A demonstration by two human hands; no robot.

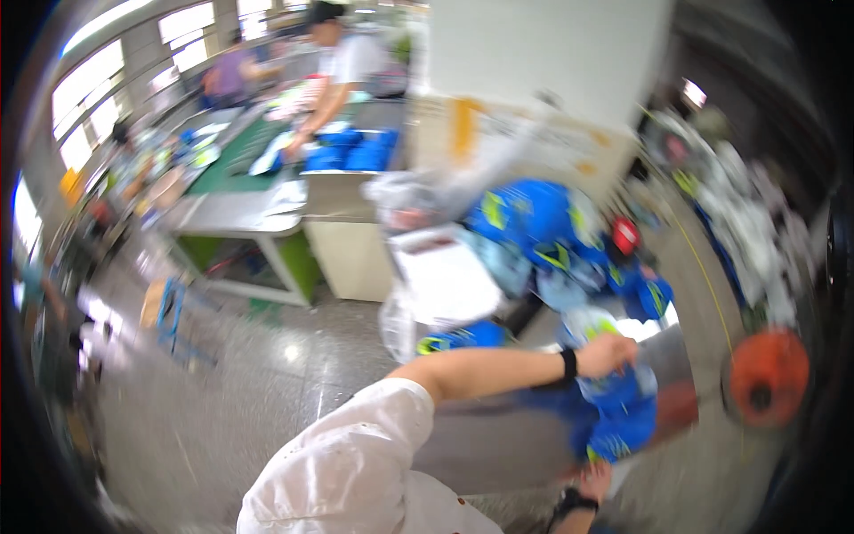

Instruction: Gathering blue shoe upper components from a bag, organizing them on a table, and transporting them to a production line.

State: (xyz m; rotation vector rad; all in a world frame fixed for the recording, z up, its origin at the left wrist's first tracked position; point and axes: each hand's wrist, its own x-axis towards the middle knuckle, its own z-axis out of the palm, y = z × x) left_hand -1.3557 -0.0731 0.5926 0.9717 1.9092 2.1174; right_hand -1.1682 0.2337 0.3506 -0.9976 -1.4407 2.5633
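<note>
My left hand (608, 354), with a black band on its wrist, reaches across a shiny metal table (498, 436). Its fingers are closed on the upper end of a blue piece with yellow-green markings (623, 418), soft-looking and partly in pale or clear wrapping; motion blur hides its exact kind. At the piece's lower end is my right hand (594, 481), a dark watch on its wrist, with the fingers bent against the edge. Just beyond my left hand lies a similar pale, yellow-green marked piece (587, 325).
Blue wrapped pieces (529, 214) are heaped beyond the table, beside a white box (449, 280). An orange-red round object (767, 378) stands on the right. Two people work at a green-topped bench (236, 169) at the far left, near a blue stool (173, 316).
</note>
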